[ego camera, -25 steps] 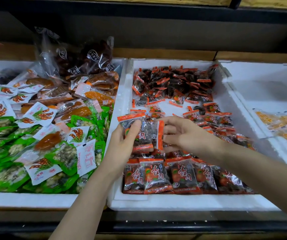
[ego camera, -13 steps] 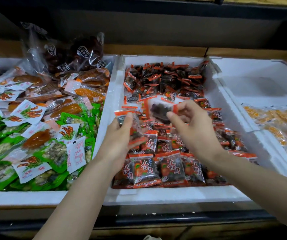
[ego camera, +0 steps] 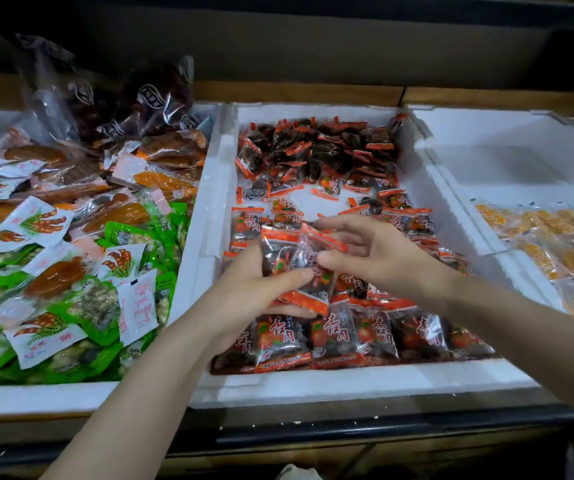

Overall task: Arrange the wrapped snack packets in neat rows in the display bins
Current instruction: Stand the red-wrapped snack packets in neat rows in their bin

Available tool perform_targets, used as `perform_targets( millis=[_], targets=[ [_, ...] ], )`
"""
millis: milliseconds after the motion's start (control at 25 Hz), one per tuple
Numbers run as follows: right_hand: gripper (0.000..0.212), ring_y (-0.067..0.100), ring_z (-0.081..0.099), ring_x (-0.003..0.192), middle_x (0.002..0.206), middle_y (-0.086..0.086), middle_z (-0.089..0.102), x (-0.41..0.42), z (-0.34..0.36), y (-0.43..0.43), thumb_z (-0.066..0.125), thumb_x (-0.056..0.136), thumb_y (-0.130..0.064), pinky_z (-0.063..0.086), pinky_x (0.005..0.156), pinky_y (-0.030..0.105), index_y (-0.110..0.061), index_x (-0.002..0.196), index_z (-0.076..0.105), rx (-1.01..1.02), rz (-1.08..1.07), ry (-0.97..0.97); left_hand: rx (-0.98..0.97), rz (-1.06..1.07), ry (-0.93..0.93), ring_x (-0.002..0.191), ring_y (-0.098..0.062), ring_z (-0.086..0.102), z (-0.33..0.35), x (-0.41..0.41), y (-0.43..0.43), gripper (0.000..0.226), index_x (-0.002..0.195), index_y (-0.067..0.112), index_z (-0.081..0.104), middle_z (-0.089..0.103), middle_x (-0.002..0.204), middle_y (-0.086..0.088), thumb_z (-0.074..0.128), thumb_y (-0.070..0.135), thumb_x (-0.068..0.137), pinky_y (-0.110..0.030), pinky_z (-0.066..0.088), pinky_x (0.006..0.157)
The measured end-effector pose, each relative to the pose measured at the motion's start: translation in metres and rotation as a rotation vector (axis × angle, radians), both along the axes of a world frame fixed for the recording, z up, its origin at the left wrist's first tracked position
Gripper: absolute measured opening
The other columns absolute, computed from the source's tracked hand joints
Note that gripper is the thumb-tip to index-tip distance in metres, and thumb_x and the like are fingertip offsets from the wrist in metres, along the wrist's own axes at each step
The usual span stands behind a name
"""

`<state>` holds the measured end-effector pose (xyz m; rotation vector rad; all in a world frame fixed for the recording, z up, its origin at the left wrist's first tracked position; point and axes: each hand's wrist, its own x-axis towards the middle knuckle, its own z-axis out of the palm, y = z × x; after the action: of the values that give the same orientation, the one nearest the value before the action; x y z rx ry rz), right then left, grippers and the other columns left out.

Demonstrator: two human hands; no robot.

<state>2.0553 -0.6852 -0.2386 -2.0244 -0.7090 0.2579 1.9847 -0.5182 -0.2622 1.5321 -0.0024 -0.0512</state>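
The middle white foam bin [ego camera: 347, 382] holds many small clear packets with orange-red ends and dark fruit inside. A neat front row [ego camera: 347, 334] lies along its near wall; a loose heap [ego camera: 320, 150] fills the back. My left hand [ego camera: 254, 289] grips a small stack of these packets [ego camera: 278, 254] above the bin's middle. My right hand [ego camera: 372, 258] pinches one more packet [ego camera: 320, 237] and presses it against that stack. Both hands touch the same bundle.
A left bin [ego camera: 36, 396] is piled with green, white and orange snack packs [ego camera: 70, 254] and dark bagged goods [ego camera: 122, 98]. At the right, a bin [ego camera: 486, 140] holds yellow packets [ego camera: 555, 244] at its near side. A dark shelf edge [ego camera: 347, 431] runs below.
My right hand has brought the packet it lifted down and left onto the stack in my left hand. The left hand has stayed over the bin's middle, still holding packets.
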Motion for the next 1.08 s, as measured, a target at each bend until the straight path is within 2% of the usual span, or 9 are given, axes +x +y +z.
perform_targets(
  millis=[80,160,240,400,560,680,760,920,1080],
  targets=[
    [0.057,0.000,0.046,0.120,0.129,-0.012,0.053,0.007,0.007,-0.001,0.074,0.075,-0.028,0.040,0.102,0.018,-0.023,0.128,0.054,-0.168,0.095,-0.045,0.138,0.017,-0.035,0.089,-0.020,0.071,0.003,0.003,-0.004,0.044,0.123,0.024,0.049,0.066,0.114,-0.001,0.067,0.008,0.086,-0.039,0.060,0.068],
    [0.058,-0.004,0.046,0.115,0.126,-0.019,0.052,0.010,0.017,-0.001,0.078,0.070,-0.033,0.039,0.092,0.007,-0.031,0.123,0.055,-0.318,0.133,-0.148,0.214,0.117,-0.097,0.080,-0.020,0.073,0.005,0.006,-0.008,0.049,0.122,0.022,0.047,0.065,0.113,-0.001,0.071,0.007,0.082,-0.039,0.061,0.063],
    [0.050,-0.013,0.046,0.094,0.111,-0.024,0.053,0.011,0.028,-0.003,0.077,0.072,-0.038,0.034,0.072,-0.001,-0.035,0.117,0.057,-0.430,0.109,-0.288,0.212,0.252,-0.171,0.077,-0.018,0.072,0.004,0.011,-0.010,0.047,0.119,0.020,0.047,0.066,0.109,-0.003,0.072,0.004,0.081,-0.040,0.061,0.062],
    [0.020,0.003,0.062,0.051,0.074,-0.004,0.065,0.016,0.033,-0.005,0.073,0.079,-0.028,0.048,0.048,0.015,-0.016,0.089,0.061,-0.261,-0.113,-0.231,0.189,0.401,-0.284,0.085,-0.017,0.070,0.000,0.021,-0.001,0.023,0.099,0.032,0.046,0.064,0.102,-0.004,0.056,0.012,0.094,-0.044,0.060,0.073],
    [0.026,0.018,0.065,0.073,0.084,0.005,0.059,0.026,0.023,-0.003,0.069,0.084,-0.018,0.058,0.067,0.035,-0.014,0.104,0.053,-0.061,-0.289,0.138,0.610,0.295,-0.343,0.083,-0.001,0.059,-0.008,0.014,0.010,0.017,0.104,0.034,0.051,0.062,0.090,0.013,0.055,0.021,0.095,-0.011,0.044,0.073],
    [0.028,0.015,0.055,0.080,0.090,0.002,0.059,0.029,0.014,0.004,0.065,0.087,-0.020,0.045,0.072,0.027,-0.016,0.113,0.055,-0.228,-0.298,0.074,0.884,0.233,-0.373,0.087,-0.010,0.056,-0.019,0.009,0.015,0.020,0.115,0.027,0.055,0.059,0.095,0.011,0.056,0.024,0.095,-0.025,0.045,0.075],
    [0.028,0.019,0.058,0.071,0.079,0.004,0.059,0.030,0.008,0.011,0.065,0.086,-0.012,0.054,0.070,0.034,-0.009,0.110,0.053,-0.212,-0.266,0.127,0.975,0.207,-0.377,0.089,-0.014,0.056,-0.022,0.008,0.017,0.021,0.116,0.027,0.055,0.056,0.097,0.014,0.056,0.025,0.095,-0.036,0.048,0.076],
    [0.034,0.023,0.060,0.065,0.074,0.007,0.053,0.029,0.001,0.018,0.058,0.086,-0.003,0.060,0.064,0.039,-0.022,0.112,0.046,-0.270,-0.148,0.215,0.990,0.191,-0.379,0.092,-0.011,0.055,-0.024,0.007,0.018,0.021,0.116,0.029,0.053,0.051,0.098,0.021,0.055,0.025,0.096,-0.035,0.048,0.075],
    [0.018,0.016,0.052,0.059,0.061,-0.005,0.053,0.035,0.004,0.014,0.061,0.088,-0.025,0.047,0.059,0.030,-0.026,0.077,0.048,-0.274,-0.246,-0.073,0.974,0.206,-0.361,0.088,-0.006,0.050,-0.027,0.007,0.019,0.022,0.118,0.031,0.053,0.053,0.101,0.020,0.053,0.027,0.097,-0.029,0.043,0.071]
  ],
)
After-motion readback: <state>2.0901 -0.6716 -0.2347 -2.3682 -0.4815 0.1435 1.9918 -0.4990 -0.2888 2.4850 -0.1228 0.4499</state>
